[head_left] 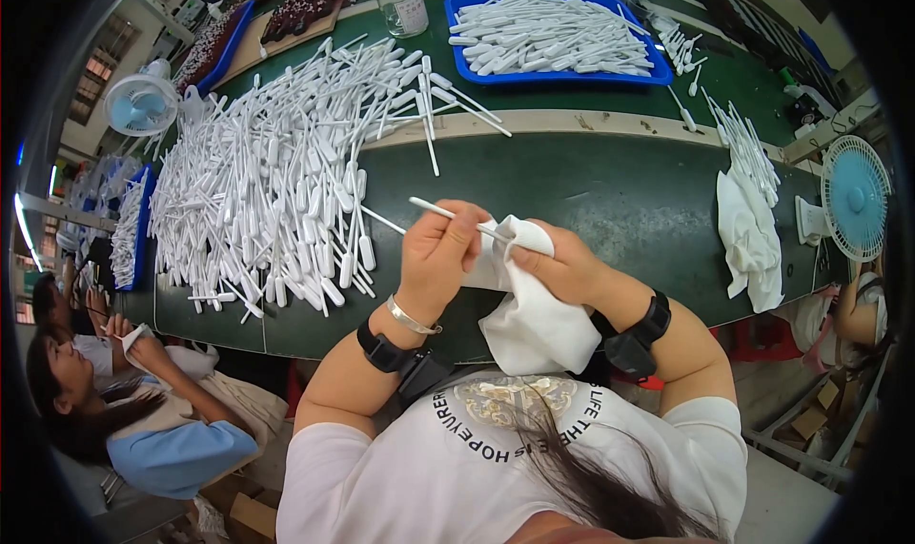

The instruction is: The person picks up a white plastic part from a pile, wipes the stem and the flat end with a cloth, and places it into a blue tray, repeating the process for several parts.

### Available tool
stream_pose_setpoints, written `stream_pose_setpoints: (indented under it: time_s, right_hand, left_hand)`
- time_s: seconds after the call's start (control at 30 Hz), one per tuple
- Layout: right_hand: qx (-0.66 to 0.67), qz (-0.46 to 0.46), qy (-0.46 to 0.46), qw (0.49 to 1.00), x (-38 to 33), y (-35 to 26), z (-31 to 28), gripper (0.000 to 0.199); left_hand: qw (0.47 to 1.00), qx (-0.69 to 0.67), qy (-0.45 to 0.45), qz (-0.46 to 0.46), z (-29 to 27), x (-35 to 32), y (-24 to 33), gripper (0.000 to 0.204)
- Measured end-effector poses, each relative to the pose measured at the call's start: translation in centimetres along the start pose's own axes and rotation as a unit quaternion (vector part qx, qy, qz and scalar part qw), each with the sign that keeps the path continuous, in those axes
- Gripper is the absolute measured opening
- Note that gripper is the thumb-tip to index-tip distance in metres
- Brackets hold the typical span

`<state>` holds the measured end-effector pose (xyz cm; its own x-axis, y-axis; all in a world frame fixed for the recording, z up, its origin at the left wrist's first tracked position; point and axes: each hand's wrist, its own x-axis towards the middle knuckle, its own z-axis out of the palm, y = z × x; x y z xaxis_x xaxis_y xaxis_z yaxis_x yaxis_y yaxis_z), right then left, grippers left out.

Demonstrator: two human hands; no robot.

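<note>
A slim white stick point(431, 207) was found grasped between thumb and fingers of the left grip point(437, 256), its bare end pointed to the upper left. Its other end was covered by a white cloth point(539, 329), so the shape there could not be made out. The cloth was pinched by the right grip point(564, 266); some of that hand's fingers were concealed by the fabric, which was draped toward the near edge of the green worktop point(591, 177). To the left, a heap of white sticks point(286, 182) was noted, its lower layers buried from sight. Beyond, a blue tray point(572, 80) was seen filled with similar pieces. To the right, another white cloth point(751, 244) was observed beside a small bundle of sticks point(745, 148), with a fan point(856, 205) nearby. At far left, a second blue tray point(147, 229) was partly blocked by the heap.
</note>
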<state>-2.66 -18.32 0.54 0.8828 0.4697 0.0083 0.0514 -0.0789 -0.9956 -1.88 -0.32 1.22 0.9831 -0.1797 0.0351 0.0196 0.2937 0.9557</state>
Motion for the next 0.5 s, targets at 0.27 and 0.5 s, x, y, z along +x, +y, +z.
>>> stream_pose_setpoints:
  time_s: [0.27, 0.5]
  right_hand:
    - [0.07, 0.068, 0.002, 0.995, 0.2, -0.1, -0.1, 0.018]
    - [-0.138, -0.056, -0.019, 0.989, 0.2, -0.5, 0.1, 0.019]
  left_hand:
    - [0.997, -0.067, 0.022, 0.011, 0.0, 0.0, 0.3, 0.017]
    - [0.999, 0.009, -0.002, 0.031, 1.1, -0.5, -0.6, 0.016]
